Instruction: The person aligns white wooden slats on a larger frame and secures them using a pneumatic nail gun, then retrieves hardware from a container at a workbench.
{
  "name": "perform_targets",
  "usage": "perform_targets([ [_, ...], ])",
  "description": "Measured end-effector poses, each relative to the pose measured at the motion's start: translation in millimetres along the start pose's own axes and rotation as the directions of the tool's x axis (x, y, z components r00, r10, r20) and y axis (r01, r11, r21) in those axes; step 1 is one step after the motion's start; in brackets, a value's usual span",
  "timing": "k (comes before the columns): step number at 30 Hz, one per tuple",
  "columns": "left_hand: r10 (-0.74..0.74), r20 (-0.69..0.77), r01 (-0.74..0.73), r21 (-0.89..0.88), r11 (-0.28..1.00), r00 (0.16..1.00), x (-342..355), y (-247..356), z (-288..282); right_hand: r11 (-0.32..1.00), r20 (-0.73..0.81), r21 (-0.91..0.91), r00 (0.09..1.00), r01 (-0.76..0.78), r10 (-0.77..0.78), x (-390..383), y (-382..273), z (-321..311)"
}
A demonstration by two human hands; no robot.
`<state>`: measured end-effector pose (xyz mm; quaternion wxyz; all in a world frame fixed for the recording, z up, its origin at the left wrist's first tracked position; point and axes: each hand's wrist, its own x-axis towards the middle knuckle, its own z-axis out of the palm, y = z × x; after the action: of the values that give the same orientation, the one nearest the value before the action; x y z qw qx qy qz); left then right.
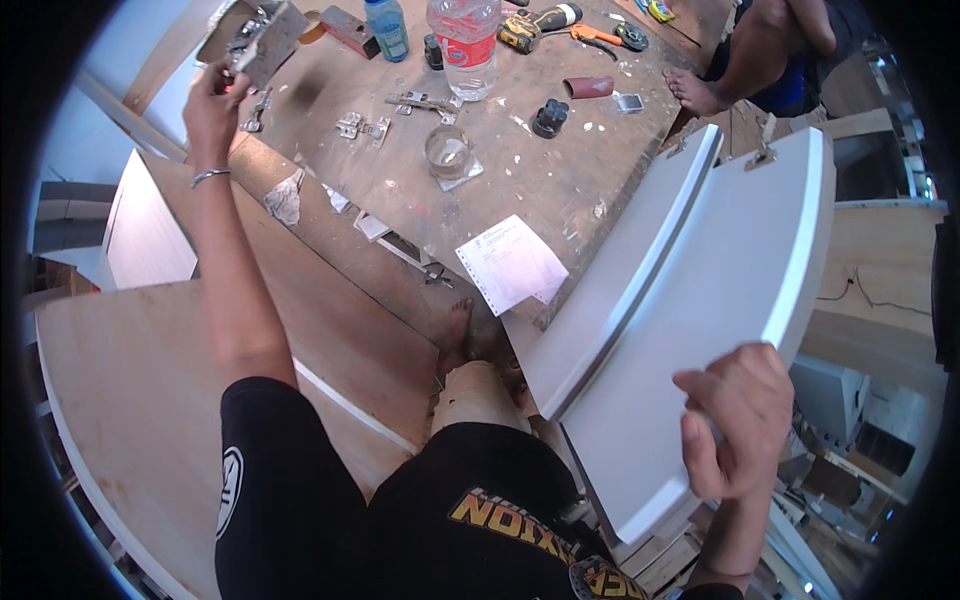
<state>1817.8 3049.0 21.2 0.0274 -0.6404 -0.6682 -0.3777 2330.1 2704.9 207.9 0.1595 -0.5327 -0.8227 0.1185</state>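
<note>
In the upper left, my left hand (215,105) is closed on a small box (270,45) of metal fittings, held above the worktable's corner. Metal hinges (360,127) lie on the table nearby, with another (425,102) farther back. My right hand (730,420) is over the lower part of a white door panel (740,250), its fingers loosely bent and apart, holding nothing; whether it touches the panel I cannot tell. A second white panel (640,250) lies alongside, and a hinge (760,157) is fixed near the top of the nearer right panel.
The worktable (390,200) holds bottles (465,55), a drill (520,32), a glass jar (448,150) and a paper sheet (510,260). Wooden panels (130,350) stand at left. Another person's bare leg and foot (690,88) are at the upper right.
</note>
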Motion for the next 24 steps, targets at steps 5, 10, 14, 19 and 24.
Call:
perform_targets([
  [5, -0.041, -0.128, 0.051, 0.077, 0.996, 0.991, -80.9, 55.5, -27.6, 0.994, -0.095, 0.024, 0.990, 0.109, -0.106, -4.5, 6.5, 5.9],
  [10, -0.029, -0.164, 0.035, 0.033, 0.999, 0.986, -165.9, 115.2, -57.0, 0.986, -0.197, 0.046, 0.969, 0.162, -0.150, -17.7, 4.8, 8.8],
  [14, -0.105, -0.107, 0.101, -0.036, 0.994, 0.989, -249.9, 157.6, -58.3, 0.985, -0.226, 0.047, 0.962, 0.166, -0.151, -19.2, 5.7, 11.3],
  [19, -0.071, 0.033, 0.075, -0.116, 0.990, 0.997, -353.6, 187.5, -25.0, 0.985, -0.238, 0.083, 0.963, 0.151, -0.127, -21.5, 3.1, 14.2],
  [24, 0.065, 0.277, 0.029, -0.322, 0.946, 0.959, -399.3, 220.2, 30.5, 0.993, -0.176, 0.079, 0.982, 0.084, -0.069, -21.5, 3.8, 8.8],
])
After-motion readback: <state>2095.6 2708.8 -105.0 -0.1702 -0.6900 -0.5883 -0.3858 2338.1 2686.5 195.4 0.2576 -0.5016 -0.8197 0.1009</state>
